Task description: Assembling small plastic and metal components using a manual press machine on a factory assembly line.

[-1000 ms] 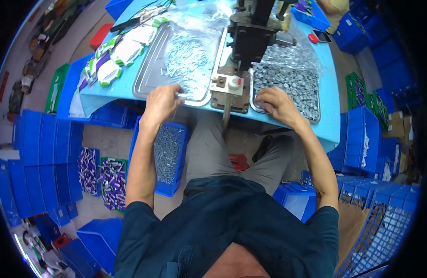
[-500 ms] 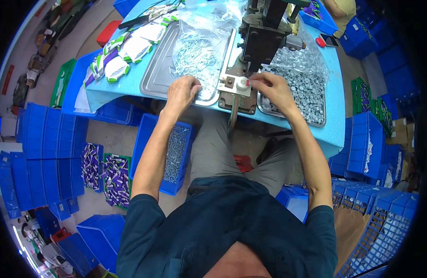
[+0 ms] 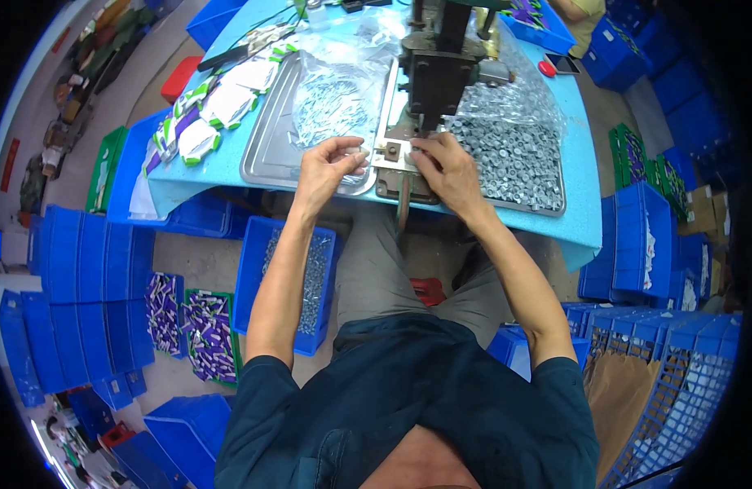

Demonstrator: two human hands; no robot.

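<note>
My left hand [image 3: 325, 173] is raised over the near corner of a metal tray [image 3: 264, 134], thumb and fingers pinched on what looks like a thin metal pin. A loose heap of shiny pins [image 3: 335, 107] lies on clear plastic in that tray. My right hand [image 3: 449, 171] is at the right side of a small pale fixture block [image 3: 388, 152]; its thumb and fingertips close on something too hidden to name. Above the fixture stands a dark bench press [image 3: 435, 85]. Small grey cylindrical parts [image 3: 518, 159] fill a second tray just right of my right hand.
Purple, white and green packages [image 3: 198, 140] lie on the left of the blue-covered table [image 3: 584, 204]. Below it, a blue bin [image 3: 249, 273] of metal parts stands beside my leg. A phone [image 3: 563, 63] and a red round object [image 3: 547, 69] sit at the far right.
My left hand has lifted off the pins and come right, toward the fixture. The right hand has moved in closer over the fixture, covering its white round piece. The whole view has shifted slightly.
</note>
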